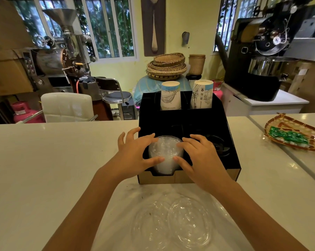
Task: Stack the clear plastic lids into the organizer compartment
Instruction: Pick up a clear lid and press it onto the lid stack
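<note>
A black cardboard organizer (231, 147) stands on the white counter ahead of me. Its front left compartment holds a stack of clear plastic lids (166, 153). My left hand (135, 153) presses on the stack's left side, fingers spread over the top and thumb at the front. On the right side rests my right hand (198, 156), its fingers touching the top and front of the stack. Two more clear lids (173, 225) lie overlapping on a clear plastic sheet close to me.
Two stacks of printed paper cups (171, 96) (202, 95) stand in the organizer's back compartments. Black lids (219, 144) sit in the front right compartment. A woven tray with green packets (294, 134) lies at the right. Behind the counter are a white chair and roasting machines.
</note>
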